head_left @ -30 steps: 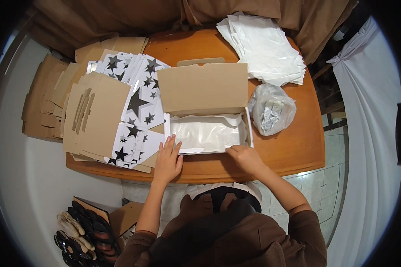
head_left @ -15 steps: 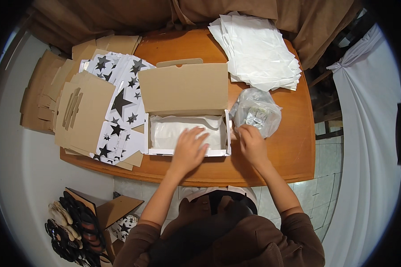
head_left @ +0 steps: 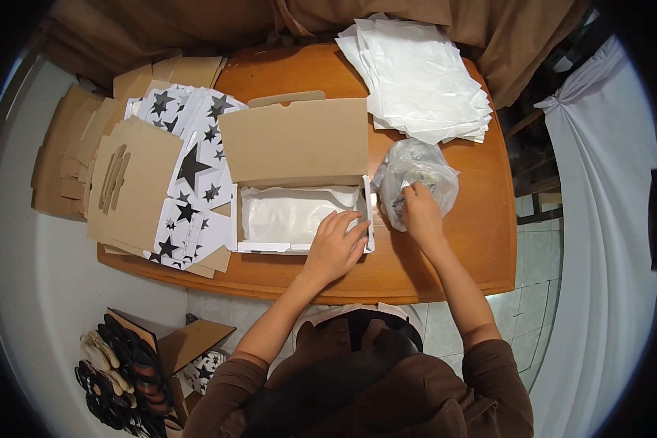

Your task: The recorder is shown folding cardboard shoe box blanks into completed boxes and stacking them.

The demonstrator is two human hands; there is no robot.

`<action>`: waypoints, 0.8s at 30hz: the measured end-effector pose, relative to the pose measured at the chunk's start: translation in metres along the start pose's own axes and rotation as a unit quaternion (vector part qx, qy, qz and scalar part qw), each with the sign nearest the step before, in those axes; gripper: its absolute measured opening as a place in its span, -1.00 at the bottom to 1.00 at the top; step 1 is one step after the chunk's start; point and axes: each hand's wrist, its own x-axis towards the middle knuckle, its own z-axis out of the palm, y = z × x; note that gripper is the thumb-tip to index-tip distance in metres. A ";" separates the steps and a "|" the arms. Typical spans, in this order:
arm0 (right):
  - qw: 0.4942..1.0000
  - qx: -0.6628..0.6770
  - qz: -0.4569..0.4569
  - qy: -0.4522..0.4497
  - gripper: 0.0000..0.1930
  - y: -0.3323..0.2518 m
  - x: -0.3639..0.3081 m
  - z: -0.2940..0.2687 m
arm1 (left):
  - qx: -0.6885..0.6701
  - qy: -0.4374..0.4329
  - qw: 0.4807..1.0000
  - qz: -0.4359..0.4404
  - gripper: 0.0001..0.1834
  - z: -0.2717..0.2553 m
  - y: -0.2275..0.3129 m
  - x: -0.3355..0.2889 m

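Note:
A shoebox-like cardboard box (head_left: 293, 139) stands on the table with its brown lid raised at the back. White tissue paper (head_left: 277, 213) lines its inside. My left hand (head_left: 336, 244) rests over the box's front right corner, fingers spread, holding nothing. To the right of the box sits a clear plastic bag (head_left: 409, 155) with small shiny packets inside, hard to make out. My right hand (head_left: 422, 212) reaches into the bag's mouth with its fingers pinched together. Whatever is between those fingertips is hidden.
Flattened cardboard boxes (head_left: 135, 186), some printed with black stars (head_left: 193, 169), are piled on the left of the wooden table (head_left: 482, 255). A stack of white paper sheets (head_left: 423, 77) lies at the back right. Several sandals (head_left: 128, 372) are heaped at lower left.
My right hand has moved up from the bag's near edge to its mouth. My left hand has slid right, from the tissue paper to the box's front right corner.

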 end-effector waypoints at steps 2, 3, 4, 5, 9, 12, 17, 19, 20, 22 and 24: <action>0.998 0.034 0.009 0.046 -0.85 -0.001 -0.002 -0.008 | -0.007 -0.002 1.000 -0.001 -0.70 -0.006 -0.002 -0.005; 0.998 0.035 0.008 0.044 -0.85 -0.001 -0.002 -0.011 | -0.006 -0.002 1.000 -0.003 -0.70 -0.010 -0.004 -0.008; 0.995 0.070 0.029 0.065 -0.84 -0.002 -0.001 -0.014 | 0.000 -0.002 1.000 -0.001 -0.70 -0.014 -0.006 -0.011; 0.989 0.105 0.050 0.086 -0.84 -0.006 0.000 -0.017 | 0.006 -0.001 1.000 0.000 -0.70 -0.019 -0.008 -0.015; 0.936 0.311 0.138 0.090 -0.81 -0.049 0.007 -0.036 | 0.025 0.010 1.000 -0.017 -0.71 -0.049 -0.020 -0.032; 0.864 0.472 0.177 -0.015 -0.78 -0.086 0.016 -0.021 | 0.045 0.083 0.994 -0.051 -0.72 -0.074 -0.039 -0.049; 0.872 0.468 0.128 -0.068 -0.73 -0.152 0.045 0.011 | 0.074 0.149 0.974 -0.153 -0.72 -0.116 -0.077 -0.082; 0.910 0.409 0.069 -0.030 -0.72 -0.172 0.054 0.021 | 0.073 0.156 0.958 -0.228 -0.72 -0.129 -0.092 -0.097; 0.936 0.351 0.012 -0.004 -0.73 -0.181 0.058 0.024 | 0.059 0.141 0.957 -0.245 -0.72 -0.134 -0.100 -0.103; 0.954 0.285 -0.082 -0.035 -0.74 -0.199 0.068 0.025 | 0.019 0.110 0.954 -0.279 -0.71 -0.139 -0.111 -0.113; 0.949 0.241 -0.195 -0.057 -0.74 -0.215 0.087 0.036 | -0.013 0.058 0.946 -0.318 -0.64 -0.138 -0.123 -0.121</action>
